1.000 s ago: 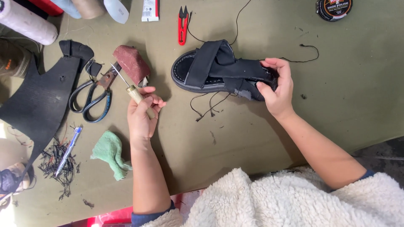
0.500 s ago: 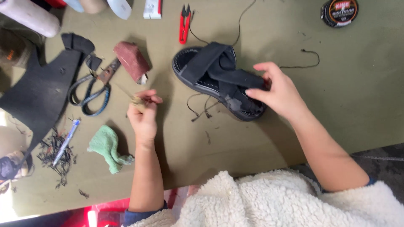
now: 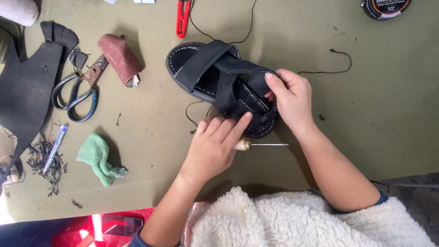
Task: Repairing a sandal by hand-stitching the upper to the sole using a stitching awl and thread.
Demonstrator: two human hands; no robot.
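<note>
A black cross-strap sandal (image 3: 215, 73) with white stitching lies on the olive table. My right hand (image 3: 292, 98) grips its near end, with the thumb on a strap. My left hand (image 3: 215, 148) rests its outstretched fingers on the sandal's lower edge. A wooden-handled awl (image 3: 256, 145) sticks out from under the thumb side of this hand, its needle pointing right just above the table. Black thread (image 3: 331, 68) trails from the sandal to the right.
Left of the sandal lie a brown sandpaper roll (image 3: 120, 58), dark scissors (image 3: 75, 98), a black leather piece (image 3: 25, 91), a green cloth (image 3: 98, 158) and a blue pen (image 3: 56, 147). Red snips (image 3: 183, 18) sit at the top, a round tin (image 3: 386, 7) at top right.
My left hand has carried the awl from the left over to the sandal, and its fingers now touch the sole edge. The right hand has kept its hold on the sandal.
</note>
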